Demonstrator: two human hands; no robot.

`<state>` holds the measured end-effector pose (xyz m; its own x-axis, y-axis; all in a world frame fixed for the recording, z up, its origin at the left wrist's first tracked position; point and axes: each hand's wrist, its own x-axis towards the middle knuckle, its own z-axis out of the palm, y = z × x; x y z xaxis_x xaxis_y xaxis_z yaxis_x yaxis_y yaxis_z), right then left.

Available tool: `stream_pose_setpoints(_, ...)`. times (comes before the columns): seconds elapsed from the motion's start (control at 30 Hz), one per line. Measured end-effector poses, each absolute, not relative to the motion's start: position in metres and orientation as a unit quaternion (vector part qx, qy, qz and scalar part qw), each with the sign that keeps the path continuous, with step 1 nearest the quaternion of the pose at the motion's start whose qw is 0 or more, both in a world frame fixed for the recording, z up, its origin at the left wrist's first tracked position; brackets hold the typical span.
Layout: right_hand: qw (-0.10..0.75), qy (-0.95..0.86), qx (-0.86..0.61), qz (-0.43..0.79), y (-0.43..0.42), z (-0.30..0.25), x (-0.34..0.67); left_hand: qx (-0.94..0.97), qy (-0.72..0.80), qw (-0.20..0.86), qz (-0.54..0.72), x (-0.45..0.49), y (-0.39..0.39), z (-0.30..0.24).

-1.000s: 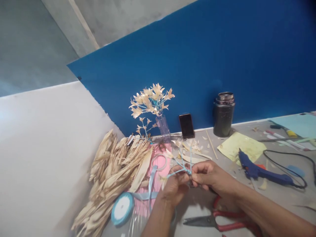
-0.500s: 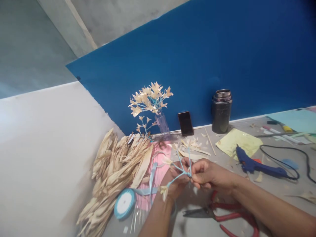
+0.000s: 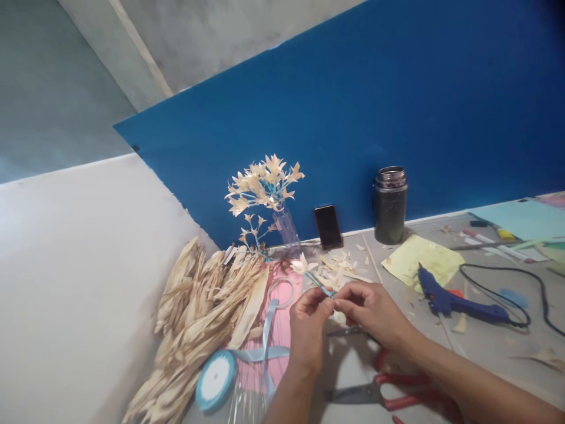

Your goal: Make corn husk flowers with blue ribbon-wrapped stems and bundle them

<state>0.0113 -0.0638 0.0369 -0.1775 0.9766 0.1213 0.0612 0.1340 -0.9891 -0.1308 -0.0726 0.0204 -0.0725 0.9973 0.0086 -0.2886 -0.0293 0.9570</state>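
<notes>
Both hands meet over the table around a small artificial flower stem (image 3: 324, 288), blue-wrapped with pale husk petals at its tip. My left hand (image 3: 309, 324) pinches the stem from the left, its fingers closed. From the right, my right hand (image 3: 368, 309) pinches the stem's lower end, fingertips touching those of the left. The fingers hide part of the stem. Below the right forearm lie red-handled scissors (image 3: 379, 394), partly covered. A blue ribbon spool (image 3: 216, 380) rests left of my left wrist, its ribbon (image 3: 267, 335) trailing over pink paper (image 3: 282, 330).
Dried corn husks (image 3: 212, 318) are heaped at left. Behind stand a vase (image 3: 286, 229) of husk flowers (image 3: 265, 182), a phone (image 3: 328, 227) and a dark flask (image 3: 391, 206). At right lie a blue glue gun (image 3: 454, 303) with its cord, yellow paper (image 3: 424, 259) and several markers (image 3: 498, 246).
The flower stem has turned from spread branches pointing left and down to a gathered bunch pointing up-left. My left hand has rotated more upright. The view has shifted slightly.
</notes>
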Motion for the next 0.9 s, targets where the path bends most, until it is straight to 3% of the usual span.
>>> stream_pose_setpoints(0.17, 0.432, -0.594, -0.446, 0.511, -0.065, 0.036, 0.010, 0.403, 0.449, 0.531, 0.595, -0.131, -0.072, 0.023)
stream_pose_setpoints(0.37, 0.456, -0.647, -0.483, 0.373, -0.060, 0.042, 0.022, 0.361, 0.438, 0.549, 0.613, -0.135, -0.068, 0.021)
stream_pose_setpoints(0.57, 0.406, -0.694, -0.472, 0.362, -0.058, 0.042, 0.024, 0.388, 0.441, 0.549, 0.595, -0.135, -0.070, 0.020)
stream_pose_setpoints(0.73, 0.471, -0.760, -0.425, 0.140, -0.065, 0.024, 0.015, 0.352, 0.441, 0.562, 0.605, -0.130, -0.070, 0.018)
stream_pose_setpoints(0.83, 0.461, -0.799, -0.385, -0.023, -0.071, 0.012, 0.007, 0.383, 0.459, 0.520, 0.610, -0.130, -0.066, 0.011)
stream_pose_setpoints(0.9, 0.446, -0.811, -0.374, -0.061, -0.073, 0.010, 0.005, 0.379, 0.464, 0.508, 0.619, -0.131, -0.063, 0.007)
